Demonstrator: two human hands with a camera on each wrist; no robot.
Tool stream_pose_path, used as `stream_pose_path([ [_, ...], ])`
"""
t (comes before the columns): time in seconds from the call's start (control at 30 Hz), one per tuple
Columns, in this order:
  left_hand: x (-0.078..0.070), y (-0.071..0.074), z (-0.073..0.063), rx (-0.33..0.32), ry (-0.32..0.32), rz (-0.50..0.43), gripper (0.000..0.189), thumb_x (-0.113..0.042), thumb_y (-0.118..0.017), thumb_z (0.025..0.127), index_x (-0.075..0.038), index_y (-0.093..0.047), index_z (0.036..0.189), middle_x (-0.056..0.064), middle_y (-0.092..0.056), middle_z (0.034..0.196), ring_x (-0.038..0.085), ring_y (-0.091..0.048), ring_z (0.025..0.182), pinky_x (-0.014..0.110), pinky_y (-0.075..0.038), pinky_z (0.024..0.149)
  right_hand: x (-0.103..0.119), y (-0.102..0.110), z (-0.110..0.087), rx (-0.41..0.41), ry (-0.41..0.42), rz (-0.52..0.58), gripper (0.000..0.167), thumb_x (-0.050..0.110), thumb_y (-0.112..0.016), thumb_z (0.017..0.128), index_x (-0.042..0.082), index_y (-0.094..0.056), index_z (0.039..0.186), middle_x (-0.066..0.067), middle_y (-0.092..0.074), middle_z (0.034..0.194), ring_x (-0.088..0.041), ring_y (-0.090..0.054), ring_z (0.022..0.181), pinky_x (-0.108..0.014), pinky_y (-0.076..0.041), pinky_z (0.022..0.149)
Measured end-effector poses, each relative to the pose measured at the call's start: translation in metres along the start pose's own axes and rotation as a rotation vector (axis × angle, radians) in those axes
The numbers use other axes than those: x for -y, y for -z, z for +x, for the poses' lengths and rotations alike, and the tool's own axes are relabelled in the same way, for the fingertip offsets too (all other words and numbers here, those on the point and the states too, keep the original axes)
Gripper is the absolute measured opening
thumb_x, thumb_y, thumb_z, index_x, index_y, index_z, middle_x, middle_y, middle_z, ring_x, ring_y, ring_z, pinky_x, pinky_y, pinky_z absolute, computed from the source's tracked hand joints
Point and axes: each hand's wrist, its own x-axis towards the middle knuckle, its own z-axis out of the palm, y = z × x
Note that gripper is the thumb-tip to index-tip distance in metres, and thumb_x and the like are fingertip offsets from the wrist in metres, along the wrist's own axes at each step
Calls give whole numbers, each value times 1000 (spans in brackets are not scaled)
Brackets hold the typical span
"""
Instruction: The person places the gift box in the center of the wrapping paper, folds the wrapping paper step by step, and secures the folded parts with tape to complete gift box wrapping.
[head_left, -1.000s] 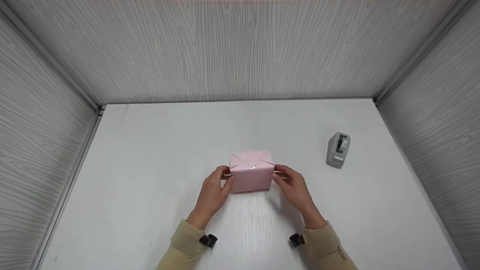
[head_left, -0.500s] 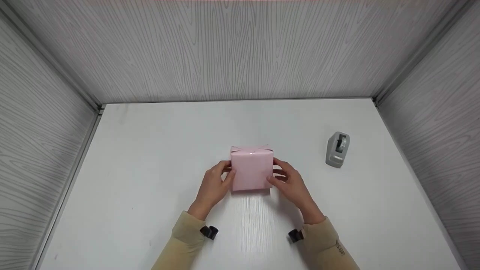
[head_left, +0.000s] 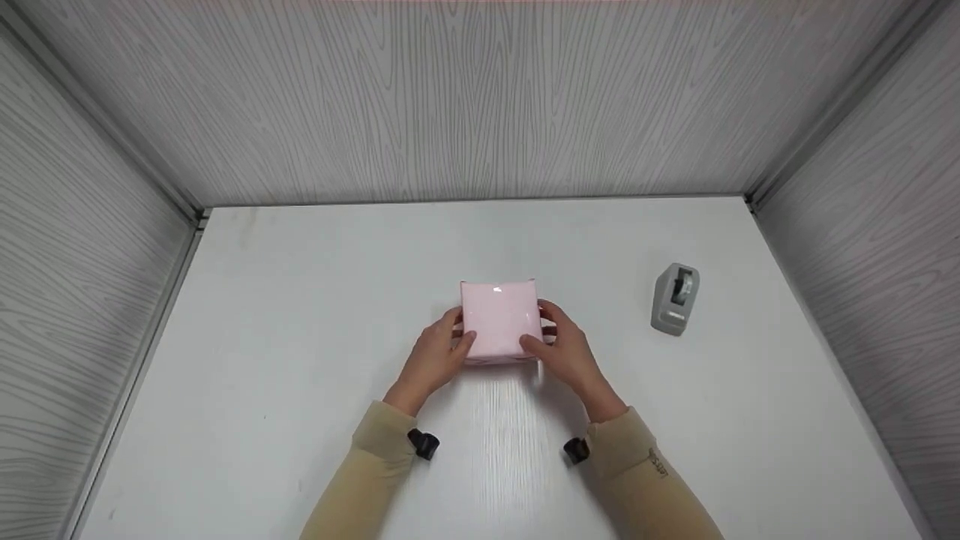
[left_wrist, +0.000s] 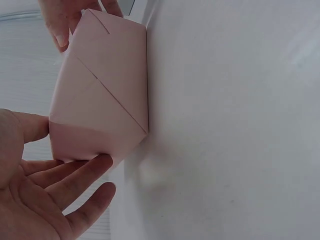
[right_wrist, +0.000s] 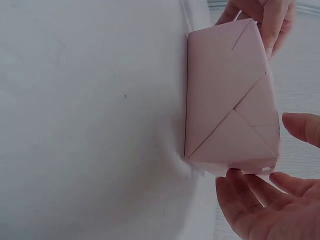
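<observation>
A box wrapped in pink paper (head_left: 501, 319) is between my two hands near the middle of the table, its smooth side turned up. Diagonal fold lines cross the end that faces me, seen in the left wrist view on the pink box (left_wrist: 102, 85) and likewise in the right wrist view. My left hand (head_left: 431, 356) grips the left side, thumb at the near corner and fingers along the side. On the right side my right hand (head_left: 566, 356) holds it the same way, its thumb over the upper face. The box's far side is hidden.
A grey tape dispenser (head_left: 675, 300) stands on the white table (head_left: 300, 315) to the right, beyond my right hand. Wood-grain panels (head_left: 480, 105) close off the back and both sides of the table.
Both hands have tipped the box away from me, so the folded face on top turned to the back and the plain face came up. Box and hands also shifted slightly farther away.
</observation>
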Motion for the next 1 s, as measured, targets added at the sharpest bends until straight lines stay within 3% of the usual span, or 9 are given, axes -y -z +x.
stream_pose_path([
  [0.27,2,1,5,36,14,8,54,-28,-50,103,2,-38,147,17,-51,141,27,-56,122,39,-43,102,4,-7,6,-52,-33,-39,66,19,-72,88,6,-42,146,-16,-53,135,-29,-58,108,-44,-50,87],
  [0.43,2,2,5,37,23,48,57,-31,-48,104,2,-36,148,18,-54,138,28,-56,122,42,-42,103,2,-7,8,-44,-37,-40,66,19,-72,89,7,-42,146,-15,-53,135,-29,-58,108,-44,-50,88],
  [0.73,8,10,-2,-18,15,207,56,-39,-40,106,-7,-36,152,15,-46,147,32,-43,134,46,-33,110,-5,7,7,5,-51,-22,68,29,-68,93,8,-37,149,-16,-50,138,-31,-55,117,-46,-47,94],
  [1.0,26,33,-16,-112,-31,404,57,-45,-38,105,-12,-39,151,14,-34,155,35,-29,142,52,-29,111,-14,33,-5,20,73,-209,65,35,-55,101,4,-29,153,-24,-40,147,-40,-44,130,-54,-39,102],
])
